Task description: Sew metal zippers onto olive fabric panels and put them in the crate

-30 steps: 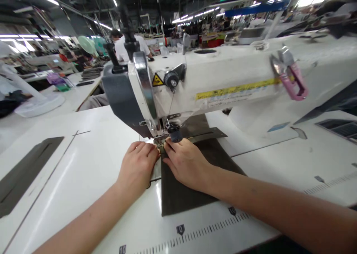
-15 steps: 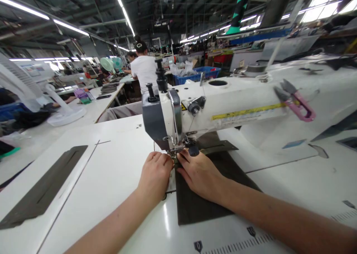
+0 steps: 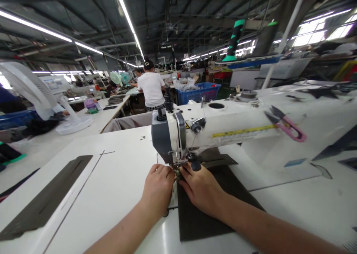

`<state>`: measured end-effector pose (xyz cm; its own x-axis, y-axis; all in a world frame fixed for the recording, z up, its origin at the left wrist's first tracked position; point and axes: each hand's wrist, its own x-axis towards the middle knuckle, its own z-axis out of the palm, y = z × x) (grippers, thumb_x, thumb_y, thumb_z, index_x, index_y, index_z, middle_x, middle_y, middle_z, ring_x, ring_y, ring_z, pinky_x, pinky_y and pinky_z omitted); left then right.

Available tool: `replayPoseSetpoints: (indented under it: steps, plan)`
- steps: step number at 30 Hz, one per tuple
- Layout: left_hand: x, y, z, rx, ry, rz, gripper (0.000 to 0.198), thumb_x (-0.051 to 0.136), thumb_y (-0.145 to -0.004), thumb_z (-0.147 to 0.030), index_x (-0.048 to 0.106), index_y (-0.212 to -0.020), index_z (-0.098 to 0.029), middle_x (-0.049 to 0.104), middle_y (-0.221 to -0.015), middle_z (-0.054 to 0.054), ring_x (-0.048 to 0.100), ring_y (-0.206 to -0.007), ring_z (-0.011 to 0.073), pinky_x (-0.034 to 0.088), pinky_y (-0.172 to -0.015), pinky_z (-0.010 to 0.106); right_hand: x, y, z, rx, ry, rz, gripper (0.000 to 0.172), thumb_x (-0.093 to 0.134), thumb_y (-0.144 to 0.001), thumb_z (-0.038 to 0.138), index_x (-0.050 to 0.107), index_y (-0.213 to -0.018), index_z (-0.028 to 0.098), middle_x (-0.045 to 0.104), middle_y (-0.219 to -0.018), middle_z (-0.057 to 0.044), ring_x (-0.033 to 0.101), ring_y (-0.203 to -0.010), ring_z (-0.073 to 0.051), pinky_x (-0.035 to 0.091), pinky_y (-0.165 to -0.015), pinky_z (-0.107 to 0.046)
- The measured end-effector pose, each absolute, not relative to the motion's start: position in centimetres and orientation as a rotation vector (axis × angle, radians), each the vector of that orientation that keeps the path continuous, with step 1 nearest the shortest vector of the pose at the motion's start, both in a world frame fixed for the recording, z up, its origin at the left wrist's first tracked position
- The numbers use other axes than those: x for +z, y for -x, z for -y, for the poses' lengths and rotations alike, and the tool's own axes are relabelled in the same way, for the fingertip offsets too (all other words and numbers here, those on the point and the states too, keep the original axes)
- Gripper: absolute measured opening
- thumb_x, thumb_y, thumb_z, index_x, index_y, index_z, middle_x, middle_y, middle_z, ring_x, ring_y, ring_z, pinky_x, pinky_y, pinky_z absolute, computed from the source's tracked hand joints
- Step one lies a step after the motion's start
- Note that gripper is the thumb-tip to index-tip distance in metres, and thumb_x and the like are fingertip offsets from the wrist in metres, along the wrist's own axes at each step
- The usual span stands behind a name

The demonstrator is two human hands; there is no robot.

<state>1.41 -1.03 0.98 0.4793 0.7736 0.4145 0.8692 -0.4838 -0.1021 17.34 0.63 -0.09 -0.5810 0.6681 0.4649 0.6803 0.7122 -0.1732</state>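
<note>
Both hands meet at the needle area of a white and grey sewing machine (image 3: 162, 137). My left hand (image 3: 158, 185) is closed, its fingertips at the left edge of a dark olive fabric panel (image 3: 205, 224), just in front of the presser foot (image 3: 177, 167). What its fingertips pinch is partly hidden. Across the panel lies my right hand (image 3: 202, 189), thumb and fingers closed on the fabric beside the foot. The panel runs under the machine arm, with a narrow slotted strip (image 3: 220, 160) behind the right hand.
Another dark fabric piece (image 3: 52, 194) lies on the table at left. Pink thread snips (image 3: 290, 127) rest on the machine arm. A white fan (image 3: 74, 124) stands at far left. Beyond the machine are a blue crate (image 3: 198, 94) and a person in a white shirt (image 3: 151, 88).
The view has tilted up slightly, so the machine, hands and fabric appear lower. Both hands keep their hold at the presser foot; no clear fabric movement shows.
</note>
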Motion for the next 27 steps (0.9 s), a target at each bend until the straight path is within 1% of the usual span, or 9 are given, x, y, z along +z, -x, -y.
replayPoseSetpoints:
  steps: [3,6,9,13,15,17,20,23,27]
  plan:
    - [1.1,-1.2,1.1,-0.520,2.417,1.423,0.007,0.054,-0.082,-0.009,0.060,-0.080,-0.014,0.061,-0.081,0.006,0.057,-0.077,0.0203,0.046,-0.074,0.037,-0.3,-18.2,-1.2,-0.098,1.000,2.371,0.022,0.047,-0.084,0.016,0.059,-0.102,0.011,0.061,-0.101,-0.011,0.053,-0.095,-0.024,0.039,-0.090,-0.041]
    - [1.4,-0.7,1.4,-0.601,2.447,1.440,0.006,0.055,-0.083,-0.014,0.061,-0.083,-0.016,0.063,-0.086,0.006,0.059,-0.081,0.0197,0.045,-0.079,0.038,-0.4,-20.2,-1.3,-0.325,1.121,2.312,0.029,0.051,-0.083,0.022,0.059,-0.105,0.006,0.060,-0.107,-0.017,0.052,-0.102,-0.029,0.037,-0.093,-0.047]
    - [1.8,0.0,2.8,-0.710,2.523,1.392,0.013,0.053,-0.083,-0.014,0.061,-0.092,-0.019,0.064,-0.095,0.004,0.059,-0.087,0.0194,0.042,-0.088,0.042,-0.8,-22.5,0.9,-0.533,1.202,2.332,0.034,0.049,-0.079,0.017,0.057,-0.108,0.003,0.062,-0.102,-0.020,0.057,-0.092,-0.032,0.047,-0.077,-0.045]
    - [2.1,0.4,6.1,-0.884,2.629,1.204,0.019,0.044,-0.087,-0.016,0.062,-0.092,-0.022,0.067,-0.089,0.003,0.060,-0.088,0.0189,0.037,-0.094,0.044,-1.6,-23.8,6.7,-0.611,0.921,2.434,0.037,0.043,-0.071,0.002,0.060,-0.102,0.013,0.067,-0.094,-0.011,0.061,-0.077,-0.024,0.049,-0.059,-0.031]
    - [2.3,0.4,7.5,-0.863,2.713,1.164,0.022,0.043,-0.088,-0.015,0.062,-0.096,-0.023,0.067,-0.092,0.004,0.060,-0.093,0.0193,0.036,-0.096,0.044,-1.0,-23.7,8.9,-0.456,0.860,2.433,0.033,0.040,-0.074,0.000,0.060,-0.094,0.016,0.067,-0.089,-0.008,0.061,-0.074,-0.020,0.048,-0.056,-0.027]
    - [2.7,0.2,8.2,-0.848,2.776,1.201,0.025,0.043,-0.087,-0.013,0.059,-0.104,-0.023,0.066,-0.099,0.005,0.058,-0.096,0.0195,0.034,-0.098,0.044,0.5,-23.3,9.9,-0.116,0.919,2.407,0.027,0.039,-0.079,0.003,0.060,-0.088,0.018,0.066,-0.083,-0.006,0.061,-0.073,-0.018,0.047,-0.059,-0.025]
    - [3.2,-0.3,8.2,-0.980,2.781,1.278,0.027,0.047,-0.086,-0.013,0.056,-0.110,-0.022,0.063,-0.104,0.006,0.056,-0.097,0.0196,0.035,-0.096,0.043,3.4,-22.6,9.5,0.376,1.083,2.257,0.023,0.039,-0.087,0.016,0.058,-0.076,0.020,0.061,-0.070,-0.002,0.058,-0.064,-0.015,0.044,-0.057,-0.024]
    - [3.4,-0.9,7.7,-1.156,2.752,1.359,0.023,0.055,-0.084,-0.018,0.055,-0.108,-0.020,0.062,-0.102,0.006,0.055,-0.097,0.0203,0.041,-0.090,0.039,5.1,-22.3,8.8,0.570,1.208,2.122,0.030,0.042,-0.088,0.031,0.054,-0.063,0.019,0.054,-0.055,0.002,0.052,-0.050,-0.013,0.037,-0.047,-0.023]
    - [3.6,-1.5,7.3,-1.322,2.724,1.392,0.017,0.054,-0.085,-0.019,0.056,-0.101,-0.020,0.063,-0.096,0.005,0.056,-0.094,0.0190,0.044,-0.085,0.035,5.5,-22.2,8.6,0.676,1.181,2.086,0.033,0.040,-0.088,0.037,0.056,-0.065,0.020,0.054,-0.057,0.001,0.052,-0.053,-0.013,0.039,-0.050,-0.024]
